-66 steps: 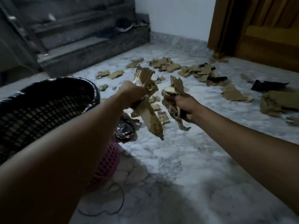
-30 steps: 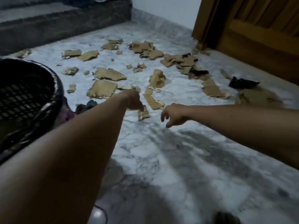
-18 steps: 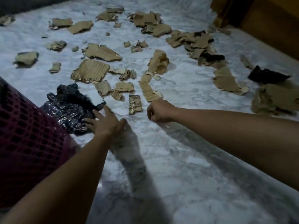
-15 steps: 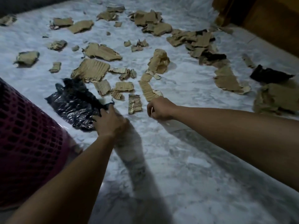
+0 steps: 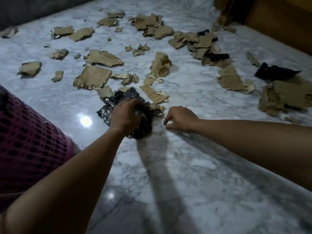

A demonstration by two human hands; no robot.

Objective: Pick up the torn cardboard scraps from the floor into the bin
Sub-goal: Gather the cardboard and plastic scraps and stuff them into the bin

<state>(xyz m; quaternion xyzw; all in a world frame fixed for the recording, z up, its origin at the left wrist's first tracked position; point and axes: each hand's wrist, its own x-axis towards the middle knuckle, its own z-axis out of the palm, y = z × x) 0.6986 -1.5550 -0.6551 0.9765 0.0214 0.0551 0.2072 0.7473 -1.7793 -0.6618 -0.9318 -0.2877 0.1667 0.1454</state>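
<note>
Clutching black plastic [image 5: 125, 97] beside pink bin [image 5: 30, 146]

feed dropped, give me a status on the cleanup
Left hand grips crumpled black plastic, not cardboard. Right hand loosely curled, holds nothing visible. Cardboard scraps litter the floor, none in hand; pink bin at left. Plastic lies against the nearest scraps.

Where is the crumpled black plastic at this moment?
In the head view, the black plastic lies on the marble floor near the centre, gripped by the left hand, between the pink bin and the right hand.
</note>
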